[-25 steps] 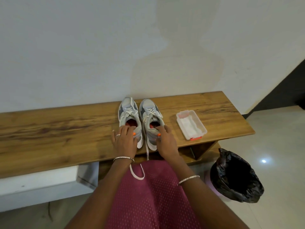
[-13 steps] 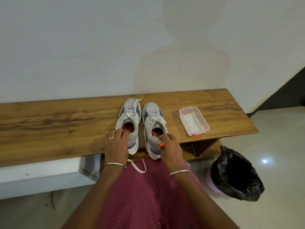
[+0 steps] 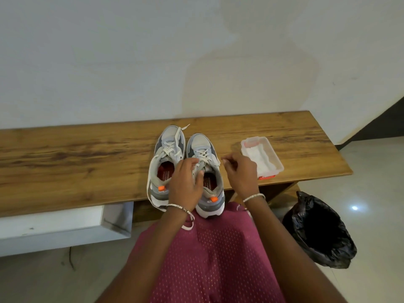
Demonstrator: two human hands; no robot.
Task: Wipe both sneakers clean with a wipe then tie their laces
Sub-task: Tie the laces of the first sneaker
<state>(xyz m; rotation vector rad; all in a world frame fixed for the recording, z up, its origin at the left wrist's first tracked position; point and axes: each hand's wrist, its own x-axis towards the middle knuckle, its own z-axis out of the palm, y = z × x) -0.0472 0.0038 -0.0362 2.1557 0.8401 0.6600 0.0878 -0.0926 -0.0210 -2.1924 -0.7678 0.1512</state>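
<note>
**Desk:** Where are the shoes sitting?

**Operator:** I'm seeing two grey-and-white mesh sneakers standing side by side on the long brown wooden bench, with their toes pointing at the far wall. The left sneaker is trailing a white lace over the near edge. The right sneaker is sitting just beside it.

**Desk:** And the hands?

**Operator:** The left hand is resting palm down on the right sneaker. Its fingers are curling round the tongue and laces, and the thumb is pressing on the near side. The right hand is hovering just right of that shoe with the wrist bent. Its fingers are curling inward with the tips drawn together, and I cannot tell whether they are pinching a lace end.

**Desk:** Wipes?

**Operator:** The clear plastic box of white wipes is lying on the bench, just right of the right hand. A bin lined with a black bag is standing on the floor, near and to the right.
</note>
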